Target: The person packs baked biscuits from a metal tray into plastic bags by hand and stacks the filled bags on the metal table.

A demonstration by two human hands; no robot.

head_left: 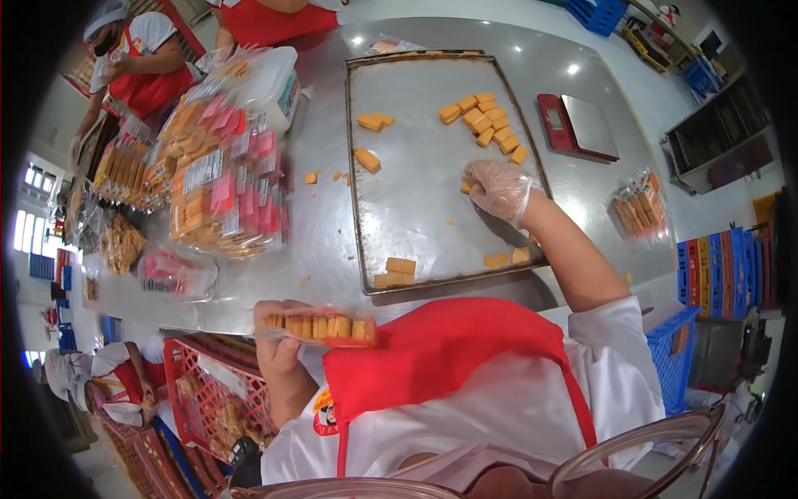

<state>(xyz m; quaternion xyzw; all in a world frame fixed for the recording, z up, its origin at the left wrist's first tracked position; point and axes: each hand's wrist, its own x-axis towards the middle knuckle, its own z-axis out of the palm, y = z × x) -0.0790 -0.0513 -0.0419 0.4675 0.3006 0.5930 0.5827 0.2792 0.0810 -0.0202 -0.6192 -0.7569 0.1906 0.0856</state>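
Note:
My left hand (279, 348) is closed around a clear plastic bag (322, 326), held low in front of my apron. A row of golden rectangular biscuits stands inside that bag. Over the right half of a large metal tray (432, 241), my right hand (501, 193) wears a clear plastic glove. Its fingers are closed on a biscuit (466, 187), partly hidden by the glove. Just beyond it lies a cluster of loose biscuits (486, 119). Other biscuits lie at the tray's left side (366, 160) and near edge (399, 268).
A tall pile of filled biscuit packs (220, 183) and a white plastic tub (278, 87) stand left of the tray. To the right are a red scale (573, 125) and another filled pack (640, 208). A red crate (212, 387) stands below the table. Co-workers in red aprons are nearby.

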